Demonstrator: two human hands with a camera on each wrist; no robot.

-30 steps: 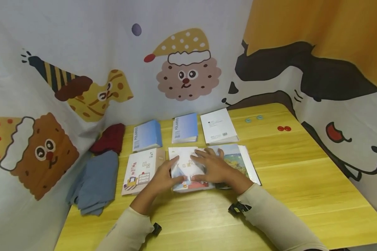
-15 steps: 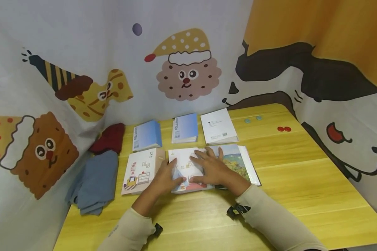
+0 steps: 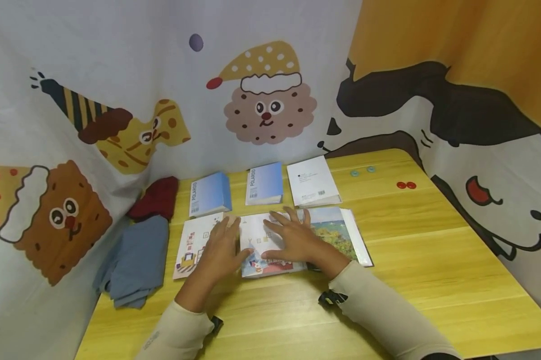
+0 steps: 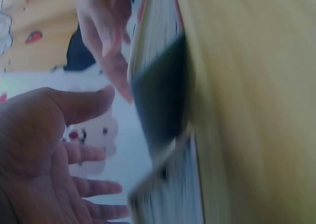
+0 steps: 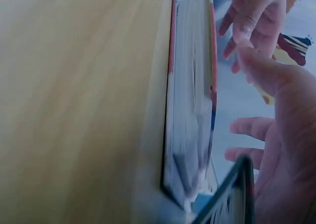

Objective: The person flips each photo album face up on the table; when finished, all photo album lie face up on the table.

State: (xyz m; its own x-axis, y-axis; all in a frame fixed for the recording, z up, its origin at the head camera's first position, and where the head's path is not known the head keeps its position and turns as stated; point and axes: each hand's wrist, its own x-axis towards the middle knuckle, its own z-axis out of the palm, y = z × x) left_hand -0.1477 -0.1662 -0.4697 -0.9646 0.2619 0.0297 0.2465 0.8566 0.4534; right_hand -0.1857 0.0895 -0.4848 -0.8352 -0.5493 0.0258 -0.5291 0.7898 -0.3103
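A small illustrated book (image 3: 257, 239) lies closed at the middle of the yellow table (image 3: 432, 260). My right hand (image 3: 293, 240) rests flat on its cover with fingers straight and spread. My left hand (image 3: 220, 249) is open with fingers spread over the book's left edge and the neighbouring house-picture book (image 3: 191, 245). The left wrist view shows the left palm (image 4: 44, 155) open and holding nothing, with the book's page edge (image 4: 158, 36) beside it. In the right wrist view, the right hand (image 5: 286, 135) lies over the book (image 5: 190, 110).
A landscape-cover book (image 3: 338, 231) lies to the right. Two blue books (image 3: 210, 194) (image 3: 264, 183) and a white one (image 3: 313, 186) sit behind. Blue cloth (image 3: 137, 260) and red cloth (image 3: 157, 200) lie at left. Teal buttons (image 3: 362, 171) and red buttons (image 3: 405, 185) lie far right. Printed curtains surround the table.
My left hand slid left off the middle book's cover toward the house-picture book and spread its fingers. The right hand shifted slightly left, still flat on the cover.
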